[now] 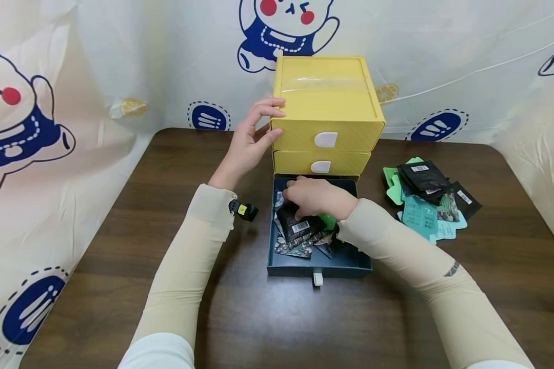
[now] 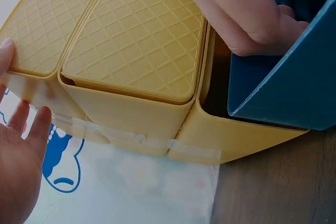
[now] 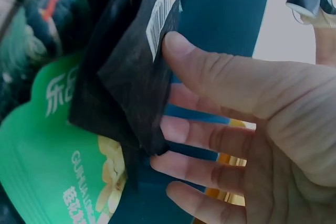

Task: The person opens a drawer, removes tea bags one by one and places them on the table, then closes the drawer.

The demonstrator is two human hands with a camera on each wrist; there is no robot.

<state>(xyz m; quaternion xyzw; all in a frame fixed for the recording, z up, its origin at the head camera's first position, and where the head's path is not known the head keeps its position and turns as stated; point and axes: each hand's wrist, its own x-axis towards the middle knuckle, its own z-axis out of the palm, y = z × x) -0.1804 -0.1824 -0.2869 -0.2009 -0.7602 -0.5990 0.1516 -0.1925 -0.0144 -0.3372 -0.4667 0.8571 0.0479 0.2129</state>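
My left hand [image 1: 251, 136] rests at the upper left corner of a yellow drawer box [image 1: 328, 102], thumb by the front edge and fairly straight fingers along the top and side. The lowest drawer, dark blue [image 1: 343, 264], is pulled out. My right hand [image 1: 320, 197] reaches inside it over a heap of sachets. In the right wrist view, the thumb touches the edge of a black sachet [image 3: 139, 72] with a barcode label, and the spread fingertips lie right at its border. A green sachet [image 3: 58, 145] is beside it. Patterned sachets [image 1: 291, 248] lie lower in the drawer.
To the right, a loose pile of black, green and light blue sachets [image 1: 420, 212] lies on the brown wooden table [image 1: 277, 328]. A white printed cloth [image 1: 166, 66] hangs behind. The two upper drawers are closed, with white tabs [image 1: 325, 139]; the blue drawer has a pull tab [image 1: 317, 278].
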